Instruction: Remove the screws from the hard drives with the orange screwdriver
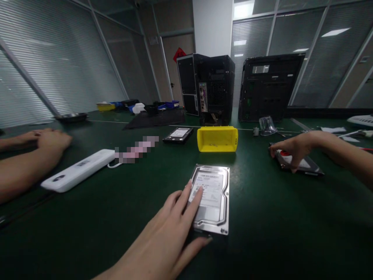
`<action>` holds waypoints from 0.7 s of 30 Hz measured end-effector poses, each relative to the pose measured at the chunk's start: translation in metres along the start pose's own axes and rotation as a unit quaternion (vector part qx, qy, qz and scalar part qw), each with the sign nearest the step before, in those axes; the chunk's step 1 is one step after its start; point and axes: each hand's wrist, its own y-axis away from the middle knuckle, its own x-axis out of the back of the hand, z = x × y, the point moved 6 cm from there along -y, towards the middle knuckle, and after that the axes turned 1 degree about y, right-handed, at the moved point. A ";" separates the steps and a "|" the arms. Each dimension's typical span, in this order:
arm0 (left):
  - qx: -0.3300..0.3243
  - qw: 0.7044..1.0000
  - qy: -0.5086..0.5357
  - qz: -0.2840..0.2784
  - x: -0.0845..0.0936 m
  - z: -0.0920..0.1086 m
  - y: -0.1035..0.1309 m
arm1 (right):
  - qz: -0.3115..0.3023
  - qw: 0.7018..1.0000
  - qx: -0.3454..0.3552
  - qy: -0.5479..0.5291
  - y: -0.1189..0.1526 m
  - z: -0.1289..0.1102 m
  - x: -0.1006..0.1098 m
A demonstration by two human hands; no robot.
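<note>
A silver hard drive (214, 198) with a white label lies flat on the green table in front of me. My left hand (171, 223) rests on its left side, with fingers stretched out over the label and the thumb by its near edge. Off to the right, my right hand (297, 149) is closed on a second hard drive (310, 166), fingers at its far left end and thumb on the near side. The hand covers part of this drive's label. A third, black hard drive (178, 135) lies further back, left of a yellow bin (217, 148).
Black computer cases (217, 87) and a black case panel (269, 89) stand at the back. A white power strip (80, 169) lies at left, near another person's hands (54, 140). A clear plastic piece (267, 126) and a dark mat (157, 118) are on the table.
</note>
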 end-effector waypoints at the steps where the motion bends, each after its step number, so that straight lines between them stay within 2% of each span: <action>1: -0.003 1.000 0.000 0.003 -0.002 0.004 -0.002 | -0.015 1.000 0.016 -0.014 0.003 -0.005 0.001; 2: -0.007 1.000 -0.001 0.003 -0.004 0.007 -0.005 | -0.013 0.999 0.031 -0.026 0.008 -0.012 0.006; 6: -0.016 1.000 -0.016 -0.003 -0.008 0.016 -0.019 | 0.014 0.983 0.167 -0.068 0.044 -0.061 0.035; 10: -0.026 0.999 -0.024 0.012 -0.003 0.023 -0.027 | 0.046 0.983 0.175 -0.031 0.065 -0.089 0.056; 13: -0.031 0.999 -0.037 0.015 -0.001 0.027 -0.032 | 0.050 0.984 0.173 0.004 0.052 -0.102 0.058; 17: -0.041 0.999 -0.033 0.002 0.007 0.027 -0.039 | 0.017 0.987 0.152 0.042 0.012 -0.118 0.044; 19: -0.041 0.999 0.004 -0.002 0.017 0.016 -0.045 | 0.023 0.987 0.143 0.066 -0.006 -0.124 0.038; 21: -0.019 0.998 0.063 -0.010 0.027 -0.006 -0.053 | 0.010 0.983 0.174 0.063 -0.016 -0.132 0.032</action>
